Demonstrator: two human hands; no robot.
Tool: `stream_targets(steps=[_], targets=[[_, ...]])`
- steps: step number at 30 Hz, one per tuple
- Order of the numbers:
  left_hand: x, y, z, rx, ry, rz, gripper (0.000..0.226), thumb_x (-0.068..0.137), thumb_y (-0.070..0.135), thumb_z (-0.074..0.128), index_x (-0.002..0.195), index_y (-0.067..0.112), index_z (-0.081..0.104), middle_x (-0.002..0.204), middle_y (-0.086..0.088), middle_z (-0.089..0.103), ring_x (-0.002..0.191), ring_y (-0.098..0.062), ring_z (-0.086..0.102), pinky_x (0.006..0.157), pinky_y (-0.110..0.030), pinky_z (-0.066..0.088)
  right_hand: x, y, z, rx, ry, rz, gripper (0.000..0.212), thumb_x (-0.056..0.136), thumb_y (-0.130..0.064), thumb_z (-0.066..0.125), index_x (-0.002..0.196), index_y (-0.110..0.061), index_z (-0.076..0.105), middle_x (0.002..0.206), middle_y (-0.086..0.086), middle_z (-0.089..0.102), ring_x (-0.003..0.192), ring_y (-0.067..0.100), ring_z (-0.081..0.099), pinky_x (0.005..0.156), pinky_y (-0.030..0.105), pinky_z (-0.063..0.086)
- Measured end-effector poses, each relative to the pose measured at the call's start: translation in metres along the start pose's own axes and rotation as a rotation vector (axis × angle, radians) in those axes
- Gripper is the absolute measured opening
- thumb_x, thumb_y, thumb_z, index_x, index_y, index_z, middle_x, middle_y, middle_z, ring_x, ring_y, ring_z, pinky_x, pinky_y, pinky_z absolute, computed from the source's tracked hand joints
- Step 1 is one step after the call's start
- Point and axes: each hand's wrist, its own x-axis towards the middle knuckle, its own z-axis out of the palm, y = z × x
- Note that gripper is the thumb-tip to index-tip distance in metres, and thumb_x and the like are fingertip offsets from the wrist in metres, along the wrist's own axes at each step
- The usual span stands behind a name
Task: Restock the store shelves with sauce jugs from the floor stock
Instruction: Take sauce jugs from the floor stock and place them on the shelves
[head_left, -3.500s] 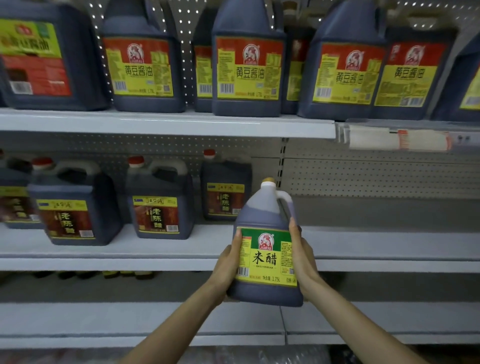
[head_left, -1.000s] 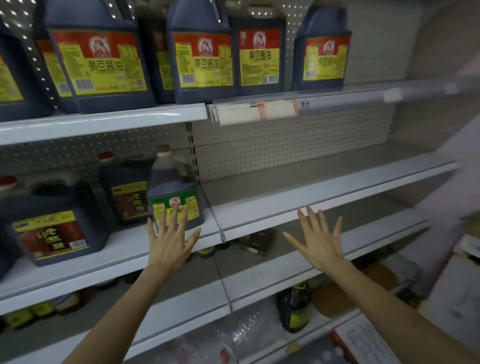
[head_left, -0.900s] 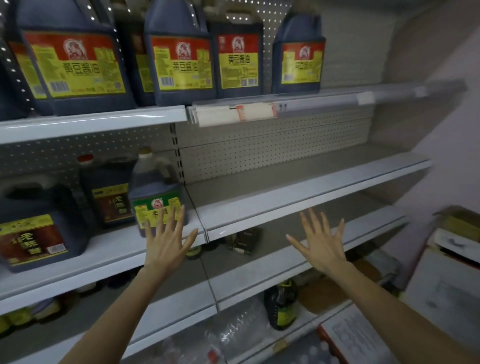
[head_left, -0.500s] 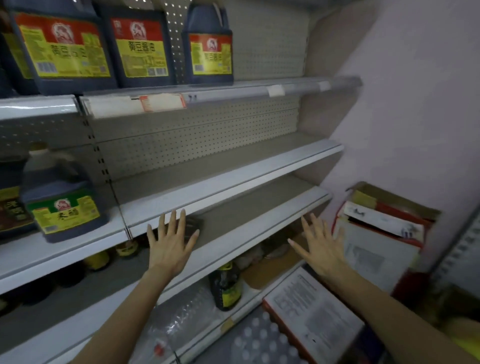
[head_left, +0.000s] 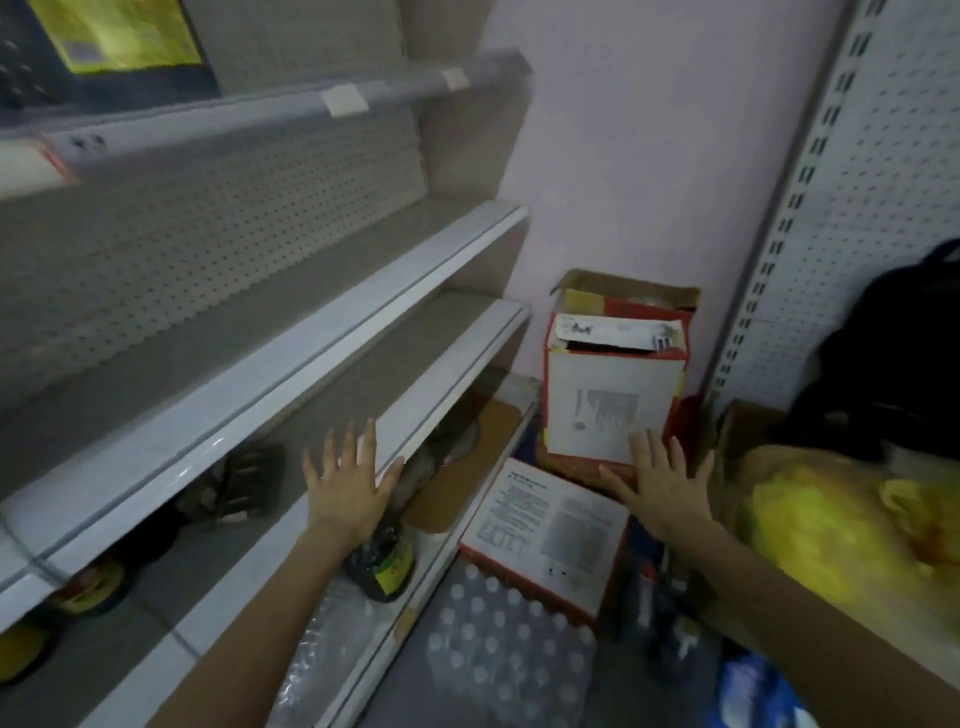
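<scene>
Both hands are stretched forward, fingers spread, holding nothing: left hand (head_left: 347, 493) over a dark bottle (head_left: 383, 571), right hand (head_left: 661, 484) above a flat carton (head_left: 545, 530). Just beyond it stands an open carton (head_left: 613, 387); a sauce jug (head_left: 119, 47) sits far up-left.

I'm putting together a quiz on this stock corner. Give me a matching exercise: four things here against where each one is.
Things
1. upright red-and-white cardboard box
2. yellow plastic bag
3. dark bottle with yellow label
4. black backpack

Places
A. nearest the left hand
B. against the pink wall, top open
C. upper right, beside the white pegboard panel
D. right of the right hand

Pairs: 1-B, 2-D, 3-A, 4-C
</scene>
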Motion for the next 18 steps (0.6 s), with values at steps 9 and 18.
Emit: stream_targets(steps=[9, 18], targets=[[0.043, 0.060, 0.041, 0.053, -0.132, 0.343, 0.067, 0.098, 0.055, 0.012, 0.153, 0.019, -0.006, 0.161, -0.005, 0.002, 0.148, -0.026, -0.003, 0.116, -0.051, -0.006, -0.038, 0.050, 0.030, 0.061, -0.088, 0.294, 0.078, 0.092, -0.068, 0.017, 0.154, -0.025, -0.002, 0.161, 0.001, -0.006, 0.148, 0.029, -0.003, 0.111, 0.063, -0.001], [0.051, 0.104, 0.097, -0.041, -0.286, 0.631, 0.083, 0.094, 0.063, 0.002, 0.144, 0.007, 0.038, 0.142, -0.020, 0.047, 0.123, -0.041, 0.051, 0.102, -0.064, 0.032, -0.083, 0.076, 0.067, -0.005, -0.214, 0.454, 0.073, 0.095, -0.061, 0.017, 0.153, -0.021, 0.000, 0.161, 0.005, 0.000, 0.147, 0.030, 0.005, 0.113, 0.062, 0.010]])
